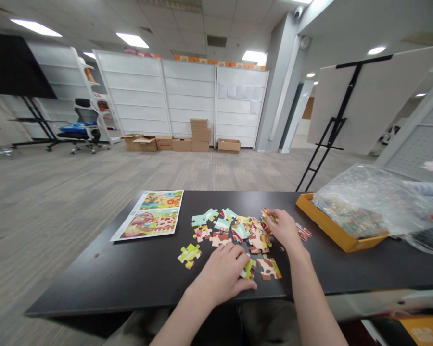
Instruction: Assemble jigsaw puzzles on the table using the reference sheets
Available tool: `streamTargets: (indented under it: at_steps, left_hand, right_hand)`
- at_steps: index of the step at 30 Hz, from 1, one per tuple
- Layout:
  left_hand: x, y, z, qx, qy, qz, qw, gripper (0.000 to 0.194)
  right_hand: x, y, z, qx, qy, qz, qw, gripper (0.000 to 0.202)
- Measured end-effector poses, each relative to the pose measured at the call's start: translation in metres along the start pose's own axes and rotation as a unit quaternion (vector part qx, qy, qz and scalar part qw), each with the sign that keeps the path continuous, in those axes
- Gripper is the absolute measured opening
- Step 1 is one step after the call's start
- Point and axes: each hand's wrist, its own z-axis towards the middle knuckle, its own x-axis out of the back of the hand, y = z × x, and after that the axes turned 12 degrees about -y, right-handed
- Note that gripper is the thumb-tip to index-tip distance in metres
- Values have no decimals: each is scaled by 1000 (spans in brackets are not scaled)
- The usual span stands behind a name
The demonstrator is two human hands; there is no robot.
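Observation:
Loose jigsaw puzzle pieces [222, 225] lie in a spread pile on the black table, some overlapping. My left hand [222, 271] rests palm down at the pile's near side, thumb apart from the fingers. A green puzzle piece [250, 269] shows between its thumb and fingers, partly covered. Beyond the pile's right side, my right hand [283, 228] has its fingertips closed on a small colourful puzzle piece [264, 214]. Separate from the pile are a green piece [189, 255] at the left and a brown-spotted piece [269, 268] near the front.
A printed picture sheet [149, 218] lies at the table's left. On the right stands an orange-yellow box [328, 229] with clear plastic wrapping [368, 192] over it. Behind the table are an easel [337, 120], cardboard boxes [182, 144] and an office chair [82, 129].

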Motion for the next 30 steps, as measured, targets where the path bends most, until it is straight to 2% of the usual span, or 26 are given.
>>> streamTargets:
  at_steps: [6, 11, 13, 16, 19, 22, 26, 30]
  left_hand:
    - [-3, -1, 8, 5, 8, 16, 1000, 56]
    - [5, -6, 8, 42, 30, 30, 998, 23]
    - [9, -11, 8, 67, 39, 32, 997, 18]
    - [14, -22, 13, 98, 43, 27, 994, 24]
    - [17, -32, 22, 116, 37, 14, 993, 33]
    - [17, -37, 34, 113, 32, 0, 993, 40]
    - [14, -36, 44, 111, 15, 0, 994, 38]
    - [12, -35, 47, 113, 11, -7, 994, 41]
  right_hand:
    - [11, 5, -3, -24, 7, 13, 1000, 26]
    - [41, 21, -21, -66, -69, 13, 995, 28]
    - [50, 28, -30, -59, -93, 30, 993, 29]
    - [56, 40, -38, -64, -133, 45, 988, 32]
    - [53, 49, -40, -76, -163, 36, 983, 35]
    - [49, 51, -40, -64, -170, 25, 983, 38]
    - [51, 48, -41, -59, -179, 1, 982, 29]
    - [55, 40, -42, -58, -154, 4, 986, 34]
